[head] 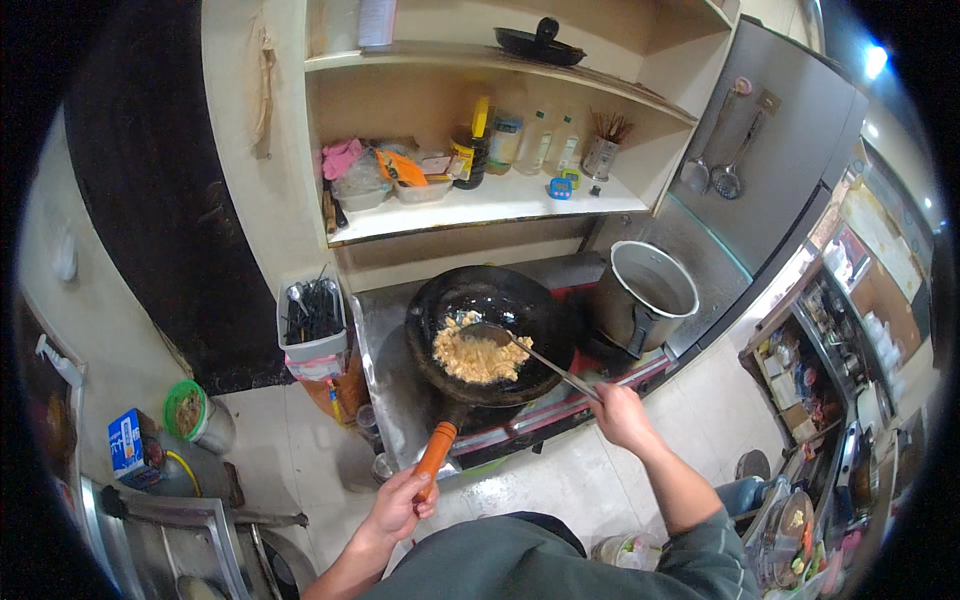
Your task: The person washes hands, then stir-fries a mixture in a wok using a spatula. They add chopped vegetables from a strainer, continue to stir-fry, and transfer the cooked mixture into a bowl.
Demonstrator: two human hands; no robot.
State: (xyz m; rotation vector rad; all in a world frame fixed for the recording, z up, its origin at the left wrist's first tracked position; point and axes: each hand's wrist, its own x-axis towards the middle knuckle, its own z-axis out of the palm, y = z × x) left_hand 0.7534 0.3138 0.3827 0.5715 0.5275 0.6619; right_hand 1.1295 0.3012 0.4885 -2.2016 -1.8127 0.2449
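Note:
A dark wok [487, 289] sits on the stove, its orange handle [436, 457] pointing back at me. My left hand [397, 499] is closed around the end of that handle. With my right hand [624, 416] I grip the long metal shaft of a ladle [551, 361]. The ladle's bowl rests in pale, crumbly food, which looks like scrambled egg [480, 360], in the near left part of the wok. Part of the food under the bowl is hidden.
Right of the wok stands a tall metal pot [652, 289] with a black handle. A grey bin of utensils [313, 315] is beside the stove's left edge. Behind, a shelf [495, 208] holds bottles and tubs. A skimmer [727, 180] hangs at right. A green-rimmed bucket [187, 411] stands left.

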